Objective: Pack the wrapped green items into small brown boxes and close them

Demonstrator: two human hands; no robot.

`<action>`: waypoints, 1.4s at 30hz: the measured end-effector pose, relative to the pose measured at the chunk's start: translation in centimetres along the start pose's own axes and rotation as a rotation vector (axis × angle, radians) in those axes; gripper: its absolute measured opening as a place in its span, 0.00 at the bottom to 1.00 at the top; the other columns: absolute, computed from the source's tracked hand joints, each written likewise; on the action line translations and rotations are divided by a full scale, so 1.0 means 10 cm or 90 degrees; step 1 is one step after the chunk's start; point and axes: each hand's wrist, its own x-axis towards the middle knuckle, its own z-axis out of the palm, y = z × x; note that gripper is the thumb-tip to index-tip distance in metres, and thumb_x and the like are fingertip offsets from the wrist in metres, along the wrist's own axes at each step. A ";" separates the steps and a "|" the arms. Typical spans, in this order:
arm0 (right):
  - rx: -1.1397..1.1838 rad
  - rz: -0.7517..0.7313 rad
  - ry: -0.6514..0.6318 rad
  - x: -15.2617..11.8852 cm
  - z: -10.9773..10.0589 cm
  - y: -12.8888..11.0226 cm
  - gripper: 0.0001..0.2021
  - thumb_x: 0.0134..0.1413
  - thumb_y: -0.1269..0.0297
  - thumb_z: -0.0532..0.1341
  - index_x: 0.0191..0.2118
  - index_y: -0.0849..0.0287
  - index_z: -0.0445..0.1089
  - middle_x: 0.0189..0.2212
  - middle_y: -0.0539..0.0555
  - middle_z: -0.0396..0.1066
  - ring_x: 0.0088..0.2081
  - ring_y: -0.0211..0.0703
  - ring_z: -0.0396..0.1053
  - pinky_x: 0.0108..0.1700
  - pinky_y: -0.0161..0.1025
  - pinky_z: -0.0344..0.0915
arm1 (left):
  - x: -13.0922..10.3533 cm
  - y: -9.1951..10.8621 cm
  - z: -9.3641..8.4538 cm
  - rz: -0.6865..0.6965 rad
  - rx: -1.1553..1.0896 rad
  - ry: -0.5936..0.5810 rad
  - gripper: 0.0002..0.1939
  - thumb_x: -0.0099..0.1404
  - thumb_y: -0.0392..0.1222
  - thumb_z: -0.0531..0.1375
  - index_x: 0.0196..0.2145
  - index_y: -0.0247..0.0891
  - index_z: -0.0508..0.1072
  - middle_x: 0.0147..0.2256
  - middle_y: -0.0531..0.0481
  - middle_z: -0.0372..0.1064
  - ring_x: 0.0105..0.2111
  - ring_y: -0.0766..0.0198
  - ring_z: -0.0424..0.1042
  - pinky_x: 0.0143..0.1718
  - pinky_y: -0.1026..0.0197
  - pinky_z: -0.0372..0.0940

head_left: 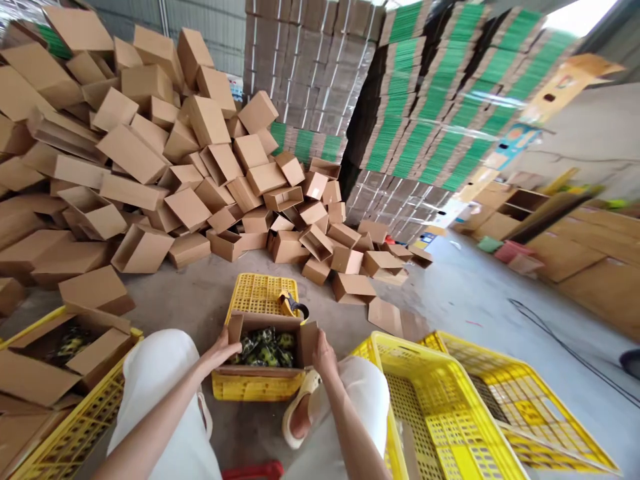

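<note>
Brown and open, one box (257, 320) fills two hands (223, 350) (325, 358).

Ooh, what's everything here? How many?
Cardboard carton: 1, brown, front middle
Wrapped items: several, green-yellow, inside it
Plastic crates: 4+, yellow, middle, left, right
Tape dispenser: 1, yellow-black, on middle crate
Open carton: 1, brown, in left crate
Small boxes: dozens, brown, heaped behind
Cardboard stacks: several, brown and green, back
Large cartons: several, brown, far right
Cable: 1, black, right floor
Unclear object: 1, red, bottom edge
Shoes: 2, cream, floor
Legs: 2, white-trousered, front
Hands: 2, bare, carton's sides
</note>
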 end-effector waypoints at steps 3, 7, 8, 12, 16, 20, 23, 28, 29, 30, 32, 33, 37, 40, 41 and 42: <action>-0.022 -0.027 -0.030 0.06 -0.02 0.06 0.49 0.52 0.80 0.54 0.79 0.48 0.43 0.75 0.62 0.56 0.74 0.59 0.58 0.67 0.58 0.65 | -0.14 0.04 -0.14 -0.106 -0.139 0.029 0.34 0.62 0.52 0.64 0.63 0.41 0.65 0.59 0.37 0.70 0.53 0.46 0.74 0.47 0.50 0.78; 0.080 -0.172 -0.097 0.24 0.00 0.19 0.52 0.48 0.80 0.54 0.80 0.48 0.43 0.70 0.60 0.65 0.69 0.56 0.66 0.66 0.56 0.68 | -0.22 0.15 -0.21 -0.147 -0.215 0.093 0.27 0.65 0.47 0.60 0.60 0.40 0.66 0.51 0.39 0.72 0.41 0.56 0.77 0.43 0.51 0.80; 0.117 -0.209 -0.121 0.29 0.00 0.24 0.50 0.48 0.81 0.53 0.79 0.53 0.49 0.67 0.62 0.68 0.66 0.54 0.69 0.66 0.52 0.69 | -0.22 0.19 -0.22 -0.144 -0.223 0.098 0.27 0.64 0.44 0.60 0.60 0.41 0.67 0.49 0.41 0.72 0.39 0.58 0.77 0.43 0.51 0.81; 0.173 -0.324 -0.200 0.45 0.02 0.48 0.42 0.47 0.79 0.55 0.72 0.57 0.66 0.72 0.63 0.63 0.74 0.59 0.57 0.73 0.56 0.59 | -0.16 0.38 -0.29 -0.109 -0.183 0.064 0.43 0.55 0.36 0.63 0.69 0.49 0.64 0.50 0.46 0.74 0.38 0.60 0.76 0.45 0.45 0.81; 0.149 -0.299 -0.343 0.45 0.04 0.59 0.51 0.47 0.66 0.67 0.78 0.57 0.51 0.78 0.67 0.47 0.79 0.69 0.38 0.75 0.70 0.45 | -0.07 0.47 -0.38 -0.106 -0.116 -0.002 0.53 0.50 0.34 0.63 0.74 0.47 0.59 0.50 0.45 0.76 0.39 0.57 0.76 0.41 0.48 0.82; 0.167 -0.235 -0.351 0.44 0.02 0.53 0.52 0.50 0.43 0.72 0.77 0.56 0.56 0.78 0.69 0.47 0.79 0.74 0.37 0.73 0.70 0.50 | 0.00 0.44 -0.41 -0.118 -0.150 -0.055 0.46 0.52 0.39 0.66 0.69 0.44 0.65 0.54 0.41 0.76 0.45 0.50 0.79 0.35 0.51 0.82; 0.175 -0.227 -0.220 0.47 0.02 0.35 0.33 0.60 0.39 0.65 0.63 0.56 0.73 0.73 0.68 0.60 0.76 0.69 0.48 0.72 0.64 0.55 | 0.04 0.41 -0.39 -0.092 -0.179 -0.063 0.42 0.56 0.50 0.70 0.67 0.45 0.67 0.61 0.37 0.73 0.53 0.43 0.78 0.32 0.53 0.82; 0.094 -0.169 -0.142 0.52 0.05 0.02 0.17 0.68 0.43 0.58 0.48 0.47 0.76 0.63 0.59 0.69 0.65 0.63 0.63 0.57 0.58 0.65 | 0.19 0.37 -0.37 -0.149 -0.223 -0.095 0.48 0.62 0.75 0.62 0.70 0.44 0.66 0.68 0.35 0.67 0.61 0.35 0.73 0.30 0.51 0.82; 0.081 -0.163 -0.140 0.53 0.05 -0.01 0.16 0.67 0.44 0.59 0.48 0.46 0.76 0.62 0.58 0.69 0.63 0.63 0.64 0.56 0.58 0.65 | 0.22 0.35 -0.37 -0.156 -0.221 -0.086 0.49 0.62 0.77 0.62 0.70 0.44 0.66 0.67 0.35 0.68 0.62 0.35 0.73 0.30 0.52 0.82; 0.070 -0.157 -0.139 0.53 0.06 -0.03 0.15 0.67 0.44 0.60 0.48 0.46 0.75 0.61 0.58 0.69 0.62 0.63 0.64 0.55 0.58 0.65 | 0.25 0.33 -0.38 -0.149 -0.212 -0.071 0.49 0.61 0.76 0.63 0.70 0.44 0.66 0.67 0.35 0.69 0.62 0.35 0.72 0.31 0.52 0.82; 0.053 -0.141 -0.134 0.55 0.09 -0.05 0.17 0.64 0.44 0.62 0.52 0.45 0.74 0.60 0.59 0.69 0.61 0.63 0.64 0.54 0.59 0.65 | 0.28 0.28 -0.40 -0.098 -0.173 -0.046 0.49 0.60 0.71 0.68 0.72 0.46 0.66 0.68 0.37 0.68 0.66 0.35 0.69 0.36 0.54 0.82; 0.051 -0.134 -0.131 0.56 0.10 -0.04 0.19 0.62 0.44 0.63 0.54 0.45 0.73 0.61 0.59 0.69 0.61 0.64 0.64 0.54 0.60 0.66 | 0.29 0.26 -0.40 -0.070 -0.149 -0.041 0.50 0.59 0.69 0.69 0.73 0.47 0.65 0.69 0.39 0.67 0.68 0.35 0.66 0.38 0.54 0.82; 0.143 -0.131 -0.111 0.64 0.09 0.05 0.24 0.53 0.43 0.70 0.53 0.47 0.77 0.65 0.60 0.68 0.63 0.66 0.64 0.58 0.61 0.67 | 0.29 0.20 -0.34 -0.036 -0.034 -0.072 0.55 0.60 0.67 0.69 0.77 0.54 0.53 0.76 0.45 0.52 0.70 0.33 0.62 0.38 0.56 0.81; 0.354 -0.039 -0.021 0.65 -0.03 0.15 0.23 0.50 0.42 0.71 0.47 0.49 0.81 0.61 0.59 0.72 0.63 0.64 0.67 0.63 0.59 0.67 | 0.28 0.20 -0.21 -0.062 0.065 -0.084 0.57 0.63 0.68 0.66 0.79 0.58 0.41 0.79 0.47 0.41 0.70 0.31 0.62 0.32 0.58 0.79; 0.443 0.020 0.015 0.64 -0.07 0.17 0.24 0.51 0.41 0.70 0.48 0.50 0.81 0.59 0.59 0.74 0.60 0.62 0.70 0.61 0.57 0.69 | 0.28 0.20 -0.17 -0.064 0.081 -0.083 0.58 0.63 0.68 0.66 0.79 0.58 0.38 0.79 0.46 0.39 0.71 0.31 0.60 0.32 0.59 0.78; 0.523 0.074 0.043 0.61 -0.11 0.18 0.25 0.54 0.39 0.68 0.51 0.50 0.80 0.56 0.59 0.76 0.57 0.60 0.73 0.57 0.55 0.73 | 0.27 0.20 -0.14 -0.063 0.084 -0.080 0.59 0.63 0.68 0.66 0.79 0.57 0.37 0.80 0.45 0.38 0.72 0.31 0.59 0.32 0.59 0.78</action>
